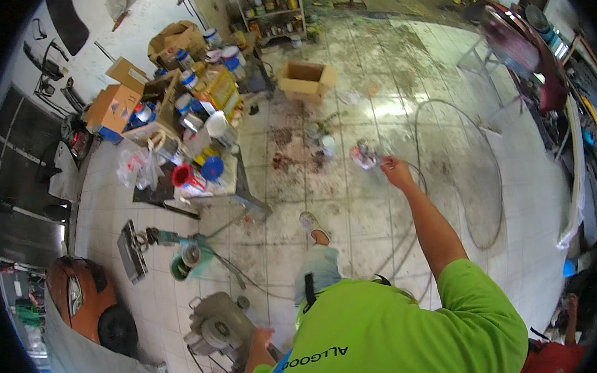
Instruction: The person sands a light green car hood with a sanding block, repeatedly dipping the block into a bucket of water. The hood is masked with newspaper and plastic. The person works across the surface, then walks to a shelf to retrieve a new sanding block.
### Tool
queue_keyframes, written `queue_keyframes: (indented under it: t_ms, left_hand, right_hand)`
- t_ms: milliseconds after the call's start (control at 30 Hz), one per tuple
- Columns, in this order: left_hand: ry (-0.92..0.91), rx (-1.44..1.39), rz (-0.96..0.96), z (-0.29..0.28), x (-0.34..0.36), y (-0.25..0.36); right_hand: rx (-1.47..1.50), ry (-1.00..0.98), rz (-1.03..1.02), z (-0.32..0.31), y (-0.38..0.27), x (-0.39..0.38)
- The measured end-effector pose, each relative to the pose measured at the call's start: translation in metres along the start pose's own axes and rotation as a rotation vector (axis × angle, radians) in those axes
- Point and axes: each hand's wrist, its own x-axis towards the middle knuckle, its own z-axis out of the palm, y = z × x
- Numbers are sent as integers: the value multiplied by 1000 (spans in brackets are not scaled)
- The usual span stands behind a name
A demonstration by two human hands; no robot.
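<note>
My right arm reaches forward over the tiled floor. The fingers of my right hand (397, 171) are closed around something grey and metallic-looking, too small and blurred to name. Just left of these fingers is a small pale thing with red on it (363, 156); whether it is joined to what I hold is unclear. A thin hose (422, 179) passes close by this hand. Low at my left side, my left hand (261, 338) is beside a grey-beige machine (218, 328). Its fingers are blurred, and I cannot tell whether they touch the machine.
A cluttered table (242, 186) with cans and boxes stands ahead left. An open cardboard box (306, 81) and a white tub (328, 145) are on the floor. The hose loops rightward. An orange car (79, 289) is at left; a person in red (555, 357) is behind right.
</note>
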Motion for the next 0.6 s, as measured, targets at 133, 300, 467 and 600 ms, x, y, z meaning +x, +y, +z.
queue_keyframes:
  t_ms: [133, 300, 467, 600]
  left_hand:
    - [-71, -199, -97, -61, 36, 78]
    - [-264, -366, 322, -106, 135, 241]
    - [42, -849, -43, -184, 144, 316]
    - [66, -828, -165, -180, 174, 357]
  right_hand:
    - [-183, -181, -96, 104, 24, 76]
    - [-902, -1107, 81, 122, 178, 80]
    - [-249, -643, 1004, 55, 153, 170]
    - [-1103, -363, 225, 10, 123, 319]
